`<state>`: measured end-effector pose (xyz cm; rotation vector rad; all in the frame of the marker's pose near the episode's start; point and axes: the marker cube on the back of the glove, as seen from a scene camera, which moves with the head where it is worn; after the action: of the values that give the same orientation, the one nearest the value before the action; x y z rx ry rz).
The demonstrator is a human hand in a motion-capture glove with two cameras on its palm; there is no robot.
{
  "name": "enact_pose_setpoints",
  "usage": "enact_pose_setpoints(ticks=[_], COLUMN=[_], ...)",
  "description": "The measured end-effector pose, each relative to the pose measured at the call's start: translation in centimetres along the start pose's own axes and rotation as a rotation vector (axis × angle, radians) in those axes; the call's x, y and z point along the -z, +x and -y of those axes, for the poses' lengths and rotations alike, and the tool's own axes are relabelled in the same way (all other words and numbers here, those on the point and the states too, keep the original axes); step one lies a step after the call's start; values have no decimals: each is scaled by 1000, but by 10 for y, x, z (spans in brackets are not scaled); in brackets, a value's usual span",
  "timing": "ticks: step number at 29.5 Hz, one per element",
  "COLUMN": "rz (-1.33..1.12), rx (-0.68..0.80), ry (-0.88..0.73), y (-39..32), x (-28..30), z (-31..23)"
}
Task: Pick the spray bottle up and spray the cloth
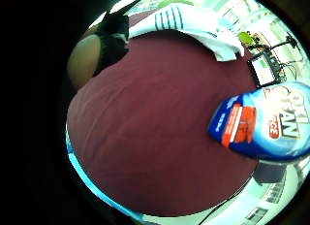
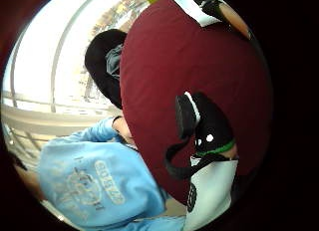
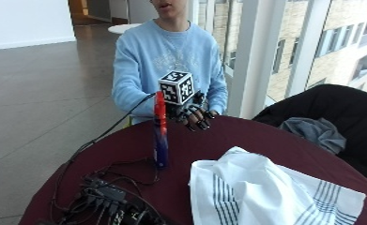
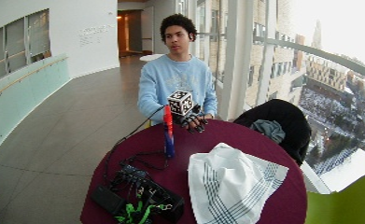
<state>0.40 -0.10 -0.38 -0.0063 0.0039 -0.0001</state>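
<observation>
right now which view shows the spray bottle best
The outside view: the spray bottle stands upright, full height, apart from the gloved hand. The wide outside view shows it smaller, the little finger side palm view only its label end, the thumb side view nothing.

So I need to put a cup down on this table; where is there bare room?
Bare maroon tabletop lies between the gloved right hand, the red-and-blue spray bottle and the white striped cloth. It is crowded by the black cable tangle and under the cloth.
</observation>
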Motion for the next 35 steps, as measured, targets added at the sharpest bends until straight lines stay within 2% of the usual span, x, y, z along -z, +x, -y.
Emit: enact_pose_setpoints(ticks=[35], rz=[3], rx=[-7], ry=[9], y=[5], x=[-8], z=[-25])
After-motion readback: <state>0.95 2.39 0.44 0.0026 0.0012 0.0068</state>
